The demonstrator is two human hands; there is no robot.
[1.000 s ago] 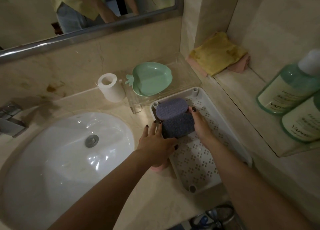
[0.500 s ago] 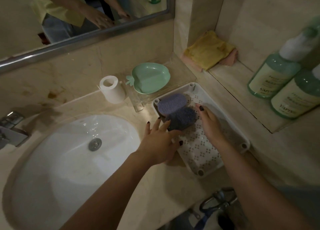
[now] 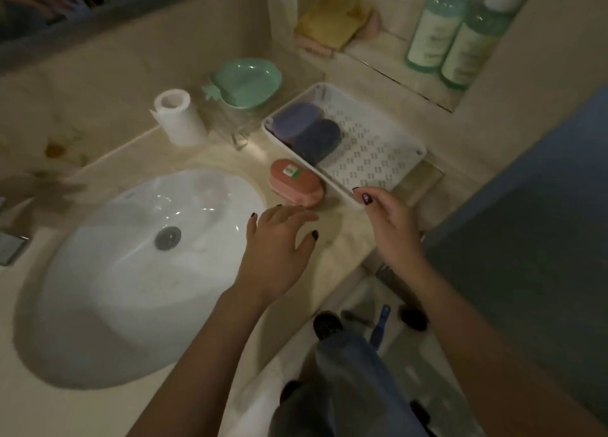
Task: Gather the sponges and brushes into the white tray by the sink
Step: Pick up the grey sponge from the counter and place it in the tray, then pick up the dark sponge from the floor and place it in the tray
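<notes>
Two purple-grey sponges [image 3: 307, 132] lie side by side at the far left end of the white perforated tray [image 3: 378, 153]. A pink brush [image 3: 294, 182] with a small green label rests on the counter between the sink and the tray. My left hand [image 3: 279, 245] hovers just in front of the pink brush with spread fingers, holding nothing. My right hand [image 3: 390, 216] is at the tray's near corner, fingers loosely curled and empty.
The white sink basin [image 3: 138, 265] fills the left. Behind the tray stand a paper roll [image 3: 179, 117] and a green dish [image 3: 246, 82] on a clear stand. Yellow and pink cloths [image 3: 332, 21] and two green bottles [image 3: 457, 31] sit on the right ledge.
Both hands have let go of the sponges and drawn back toward me. The pink brush, hidden under my left hand before, is now in plain view. The view has shifted.
</notes>
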